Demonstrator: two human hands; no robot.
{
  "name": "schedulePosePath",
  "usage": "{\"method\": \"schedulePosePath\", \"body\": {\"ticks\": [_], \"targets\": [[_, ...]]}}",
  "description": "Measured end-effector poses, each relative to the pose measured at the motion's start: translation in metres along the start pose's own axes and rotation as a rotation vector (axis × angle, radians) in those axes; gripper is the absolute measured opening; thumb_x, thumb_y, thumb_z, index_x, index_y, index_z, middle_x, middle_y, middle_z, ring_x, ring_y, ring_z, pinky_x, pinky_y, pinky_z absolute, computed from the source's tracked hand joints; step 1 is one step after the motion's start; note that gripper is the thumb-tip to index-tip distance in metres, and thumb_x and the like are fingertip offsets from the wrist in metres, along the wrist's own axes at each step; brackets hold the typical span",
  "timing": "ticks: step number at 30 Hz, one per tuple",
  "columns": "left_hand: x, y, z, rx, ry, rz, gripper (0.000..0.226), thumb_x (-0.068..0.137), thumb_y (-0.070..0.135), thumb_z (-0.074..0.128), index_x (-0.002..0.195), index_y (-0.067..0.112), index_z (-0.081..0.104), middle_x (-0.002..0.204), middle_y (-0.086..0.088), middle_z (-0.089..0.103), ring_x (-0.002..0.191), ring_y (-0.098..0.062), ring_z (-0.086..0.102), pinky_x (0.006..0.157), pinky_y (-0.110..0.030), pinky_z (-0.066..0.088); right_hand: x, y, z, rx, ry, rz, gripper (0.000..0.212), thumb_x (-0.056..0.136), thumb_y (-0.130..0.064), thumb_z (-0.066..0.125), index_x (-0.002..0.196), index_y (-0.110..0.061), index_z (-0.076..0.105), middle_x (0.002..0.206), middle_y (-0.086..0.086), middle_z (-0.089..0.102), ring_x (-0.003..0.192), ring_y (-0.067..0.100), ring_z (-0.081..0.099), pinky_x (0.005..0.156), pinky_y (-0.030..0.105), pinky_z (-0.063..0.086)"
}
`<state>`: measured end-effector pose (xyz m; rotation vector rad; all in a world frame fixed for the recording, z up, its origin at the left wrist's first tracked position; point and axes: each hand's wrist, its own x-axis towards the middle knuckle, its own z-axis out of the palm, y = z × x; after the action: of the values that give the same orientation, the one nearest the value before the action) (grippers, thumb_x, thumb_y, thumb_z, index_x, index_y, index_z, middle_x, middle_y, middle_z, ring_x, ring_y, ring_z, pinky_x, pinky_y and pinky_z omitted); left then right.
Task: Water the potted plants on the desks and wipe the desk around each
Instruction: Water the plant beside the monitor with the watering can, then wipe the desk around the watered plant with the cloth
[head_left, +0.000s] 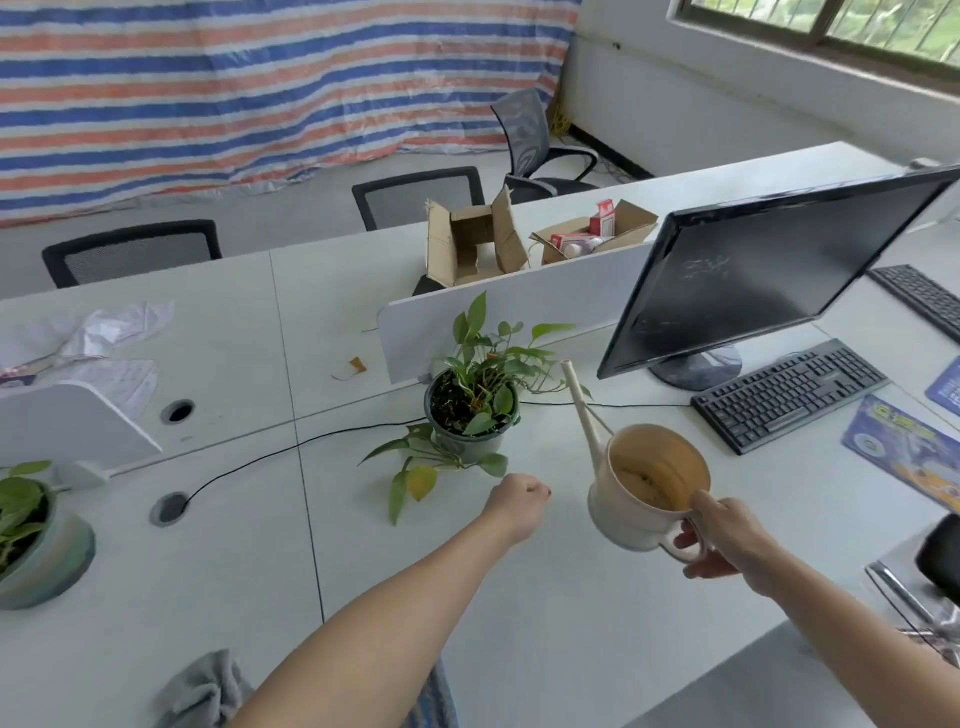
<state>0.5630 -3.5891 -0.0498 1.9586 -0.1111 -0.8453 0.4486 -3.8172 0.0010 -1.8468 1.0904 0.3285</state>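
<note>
The fingers of my right hand (727, 538) were curled round the handle of the cream watering can (641, 501), held just right of the potted pothos (470, 415) on the white desk (519, 634), while my left hand (519, 506) hovered fisted, empty, near its trailing leaves.

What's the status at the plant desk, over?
Right hand grips watering can handle, spout toward potted plant. Left hand curled, empty, near pot. Trailing leaves and black cable on desk by pot.
</note>
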Motion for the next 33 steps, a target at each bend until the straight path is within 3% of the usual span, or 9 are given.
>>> {"method": "schedulePosePath", "body": {"ticks": [6, 9, 11, 19, 23, 25, 28, 30, 33], "targets": [[-0.02, -0.089, -0.01, 0.386, 0.15, -0.153, 0.021, 0.09, 0.014, 0.039, 0.073, 0.02, 0.051, 0.084, -0.003, 0.057, 0.075, -0.024, 0.05, 0.066, -0.029, 0.039, 0.029, 0.036, 0.0, 0.099, 0.031, 0.071, 0.044, 0.101, -0.034, 0.042, 0.096, 0.005, 0.062, 0.098, 0.018, 0.071, 0.073, 0.05, 0.071, 0.056, 0.038, 0.06], [-0.035, -0.114, -0.014, 0.567, 0.14, -0.201, 0.03, 0.096, 0.019, 0.038, 0.113, 0.02, 0.062, 0.124, -0.004, 0.053, 0.11, -0.024, 0.054, 0.087, -0.031, 0.045, 0.036, 0.045, -0.002, 0.141, 0.011, 0.1, 0.039, 0.101, -0.031, 0.043, 0.093, 0.002, 0.06, 0.099, 0.019, 0.071, 0.075, 0.052, 0.071, 0.053, 0.037, 0.06], [-0.045, -0.13, -0.012, 0.648, 0.102, -0.243, 0.043, 0.098, 0.023, 0.035, 0.139, 0.019, 0.047, 0.139, -0.005, 0.038, 0.124, -0.025, 0.044, 0.097, -0.035, 0.043, 0.04, 0.052, -0.002, 0.149, -0.009, 0.106, 0.039, 0.101, -0.032, 0.043, 0.093, 0.002, 0.06, 0.099, 0.019, 0.07, 0.077, 0.053, 0.07, 0.054, 0.038, 0.06], [-0.068, -0.158, 0.002, 0.757, 0.032, -0.289, 0.04, 0.098, 0.023, 0.032, 0.135, 0.014, 0.046, 0.145, -0.004, 0.029, 0.125, -0.025, 0.039, 0.098, -0.038, 0.042, 0.051, 0.061, -0.002, 0.012, 0.0, 0.015, 0.045, 0.1, -0.037, 0.045, 0.095, 0.003, 0.064, 0.098, 0.018, 0.071, 0.07, 0.04, 0.075, 0.062, 0.039, 0.057], [-0.071, -0.149, -0.002, 0.655, 0.092, -0.265, 0.037, 0.098, 0.024, 0.036, 0.129, 0.015, 0.053, 0.132, -0.005, 0.044, 0.121, -0.023, 0.046, 0.096, -0.033, 0.043, 0.044, 0.054, -0.01, -0.496, 0.179, -0.048, 0.054, 0.098, -0.052, 0.038, 0.097, -0.007, 0.066, 0.086, 0.011, 0.071, 0.078, 0.032, 0.069, 0.074, 0.04, 0.055], [-0.071, -0.138, -0.007, 0.543, 0.173, -0.235, 0.026, 0.096, 0.023, 0.041, 0.1, 0.015, 0.064, 0.112, -0.007, 0.057, 0.103, -0.023, 0.056, 0.084, -0.031, 0.045, 0.038, 0.045, -0.014, -0.607, 0.37, -0.089, 0.057, 0.098, -0.057, 0.035, 0.119, -0.011, 0.061, 0.113, 0.013, 0.064, 0.095, 0.035, 0.064, 0.075, 0.038, 0.045], [-0.073, -0.125, -0.024, 0.364, 0.285, -0.188, 0.028, 0.091, 0.019, 0.048, 0.063, 0.014, 0.049, 0.071, -0.005, 0.056, 0.069, -0.022, 0.051, 0.061, -0.028, 0.037, 0.031, 0.025, -0.005, -0.529, 0.51, -0.182, 0.051, 0.099, -0.049, 0.039, 0.135, -0.017, 0.054, 0.13, 0.014, 0.053, 0.101, 0.039, 0.061, 0.075, 0.039, 0.038], [-0.075, -0.114, -0.041, 0.245, 0.336, -0.156, 0.027, 0.092, 0.014, 0.049, 0.065, 0.014, 0.054, 0.07, -0.002, 0.055, 0.072, -0.021, 0.05, 0.062, -0.026, 0.035, 0.027, 0.008, 0.011, -0.492, 0.512, -0.251, 0.039, 0.096, -0.044, 0.043, 0.119, -0.02, 0.063, 0.115, 0.012, 0.061, 0.092, 0.036, 0.061, 0.074, 0.038, 0.044], [-0.072, -0.095, -0.069, 0.054, 0.375, -0.15, 0.025, 0.094, 0.008, 0.044, 0.095, 0.012, 0.069, 0.093, 0.001, 0.06, 0.091, -0.018, 0.054, 0.076, -0.022, 0.039, 0.017, -0.018, 0.047, -0.373, 0.391, -0.343, 0.027, 0.091, -0.042, 0.052, 0.089, -0.021, 0.069, 0.089, 0.007, 0.069, 0.082, 0.033, 0.063, 0.073, 0.04, 0.053]]}}
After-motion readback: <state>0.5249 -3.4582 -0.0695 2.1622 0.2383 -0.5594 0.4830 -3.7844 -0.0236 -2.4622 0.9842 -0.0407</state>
